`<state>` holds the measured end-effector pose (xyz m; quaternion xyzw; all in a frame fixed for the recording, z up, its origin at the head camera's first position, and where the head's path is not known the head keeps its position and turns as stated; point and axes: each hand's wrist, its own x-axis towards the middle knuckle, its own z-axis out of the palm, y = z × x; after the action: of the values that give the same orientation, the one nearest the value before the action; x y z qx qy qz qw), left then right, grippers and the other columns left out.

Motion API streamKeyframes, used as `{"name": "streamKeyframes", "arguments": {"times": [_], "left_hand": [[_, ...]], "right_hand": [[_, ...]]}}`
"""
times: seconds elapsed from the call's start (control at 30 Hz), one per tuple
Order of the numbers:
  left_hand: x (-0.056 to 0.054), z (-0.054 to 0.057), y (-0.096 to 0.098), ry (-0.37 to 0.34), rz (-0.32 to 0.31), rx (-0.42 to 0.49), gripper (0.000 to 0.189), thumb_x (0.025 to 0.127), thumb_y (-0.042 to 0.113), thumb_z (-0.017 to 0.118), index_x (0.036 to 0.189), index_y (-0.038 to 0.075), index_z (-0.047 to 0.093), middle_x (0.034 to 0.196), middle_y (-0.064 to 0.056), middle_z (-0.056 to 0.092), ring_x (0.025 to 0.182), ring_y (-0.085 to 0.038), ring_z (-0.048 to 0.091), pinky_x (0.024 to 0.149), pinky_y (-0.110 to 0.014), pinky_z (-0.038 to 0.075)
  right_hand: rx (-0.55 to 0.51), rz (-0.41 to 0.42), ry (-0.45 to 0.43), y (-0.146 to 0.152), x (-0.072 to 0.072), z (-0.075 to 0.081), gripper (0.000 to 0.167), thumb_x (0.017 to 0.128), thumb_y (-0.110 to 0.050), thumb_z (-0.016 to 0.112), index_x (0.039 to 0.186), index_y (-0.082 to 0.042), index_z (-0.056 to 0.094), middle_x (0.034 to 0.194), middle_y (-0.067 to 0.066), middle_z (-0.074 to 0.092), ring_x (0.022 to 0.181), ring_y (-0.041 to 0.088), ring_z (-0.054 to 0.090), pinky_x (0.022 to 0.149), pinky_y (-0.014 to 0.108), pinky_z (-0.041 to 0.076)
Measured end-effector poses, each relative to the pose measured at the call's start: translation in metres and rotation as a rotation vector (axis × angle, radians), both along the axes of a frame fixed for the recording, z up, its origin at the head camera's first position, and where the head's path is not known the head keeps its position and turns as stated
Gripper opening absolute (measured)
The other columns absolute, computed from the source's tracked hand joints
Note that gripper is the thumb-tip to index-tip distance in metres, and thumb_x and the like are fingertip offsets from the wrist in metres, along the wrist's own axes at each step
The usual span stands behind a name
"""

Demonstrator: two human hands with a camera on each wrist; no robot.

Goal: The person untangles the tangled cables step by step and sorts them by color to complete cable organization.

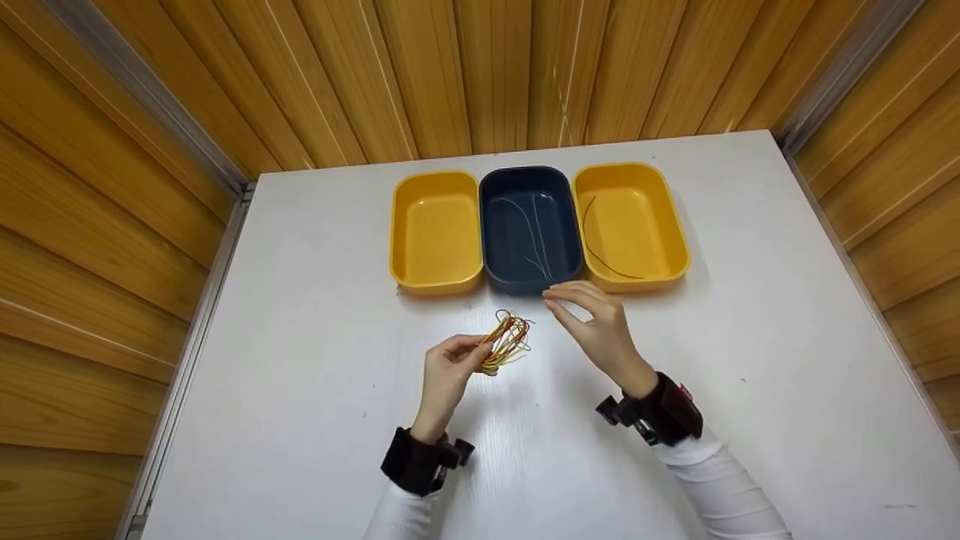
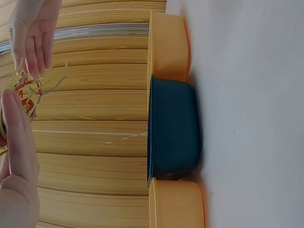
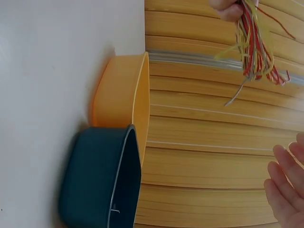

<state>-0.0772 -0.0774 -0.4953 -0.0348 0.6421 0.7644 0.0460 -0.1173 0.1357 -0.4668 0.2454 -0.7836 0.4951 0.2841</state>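
My left hand (image 1: 448, 375) grips a looped bundle of thin red, yellow and grey wires (image 1: 510, 337) between thumb and fingers. Loose ends of the bundle stick out, among them a grey one, as the right wrist view of the wires (image 3: 254, 52) shows. To the right, my right hand (image 1: 600, 330) hovers by the front rim of the dark blue bin (image 1: 531, 287), thumb and forefinger close together. Nothing visible lies between those fingertips. Inside the blue bin are several pale grey wires (image 1: 534, 217). One dark wire (image 1: 600, 255) curves along the right yellow bin (image 1: 679, 240).
Left of the blue bin stands another yellow bin (image 1: 436, 286); the three bins form a touching row toward the back of the white table (image 1: 300, 337). Wood-look panels (image 1: 487, 75) enclose the table at the back and both sides.
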Motion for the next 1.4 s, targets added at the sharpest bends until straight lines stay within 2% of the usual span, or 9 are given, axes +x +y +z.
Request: {"name": "streamKeyframes", "arguments": {"times": [0.2,0.3,0.5,0.73,1.17,1.4], "left_hand": [[0.000,0.002,0.003,0.017,-0.015,-0.017,0.025,0.092,-0.009,0.063,0.109,-0.028,0.060,0.088,-0.014,0.077,0.060,-0.002,0.068,0.061,-0.019,0.062],[0.000,0.003,0.005,0.023,-0.027,-0.022,0.026,0.093,-0.009,0.063,0.109,-0.028,0.060,0.089,-0.016,0.077,0.061,-0.002,0.068,0.062,-0.019,0.062],[-0.002,0.002,0.008,0.033,-0.041,-0.026,0.025,0.093,-0.009,0.063,0.108,-0.028,0.061,0.097,-0.030,0.074,0.062,-0.002,0.069,0.061,-0.018,0.062],[-0.003,0.001,0.009,0.044,-0.050,-0.037,0.024,0.093,-0.010,0.062,0.109,-0.028,0.061,0.100,-0.038,0.071,0.062,-0.001,0.068,0.060,-0.018,0.061],[-0.002,0.001,0.009,0.044,-0.050,-0.021,0.026,0.093,-0.009,0.062,0.110,-0.029,0.060,0.097,-0.030,0.074,0.062,-0.001,0.069,0.061,-0.018,0.062],[-0.001,0.000,0.007,0.031,-0.038,-0.030,0.026,0.093,-0.009,0.062,0.110,-0.028,0.060,0.097,-0.027,0.075,0.062,-0.001,0.069,0.062,-0.019,0.063]], "right_hand": [[0.006,0.042,0.032,-0.008,0.008,-0.004,0.022,0.073,0.019,0.077,0.093,0.009,0.076,0.090,0.022,0.075,0.090,0.029,0.070,0.099,0.005,0.049],[0.015,0.049,0.037,-0.011,0.010,-0.007,0.025,0.072,0.019,0.078,0.094,0.009,0.075,0.091,0.022,0.075,0.090,0.030,0.070,0.099,0.005,0.048],[0.020,0.065,0.067,-0.017,0.011,-0.010,0.028,0.069,0.020,0.079,0.094,0.008,0.075,0.091,0.022,0.075,0.090,0.029,0.069,0.099,0.006,0.050],[0.007,0.076,0.069,-0.021,0.010,-0.013,0.026,0.070,0.020,0.079,0.092,0.008,0.075,0.090,0.021,0.074,0.089,0.030,0.069,0.099,0.006,0.050],[-0.063,0.069,0.010,-0.022,0.014,-0.016,0.021,0.073,0.021,0.076,0.090,0.008,0.076,0.091,0.022,0.074,0.091,0.025,0.069,0.095,0.006,0.051],[-0.088,0.014,-0.003,-0.017,0.015,-0.017,0.015,0.076,0.019,0.076,0.087,0.009,0.074,0.084,0.023,0.073,0.085,0.024,0.069,0.090,0.006,0.052]]}}
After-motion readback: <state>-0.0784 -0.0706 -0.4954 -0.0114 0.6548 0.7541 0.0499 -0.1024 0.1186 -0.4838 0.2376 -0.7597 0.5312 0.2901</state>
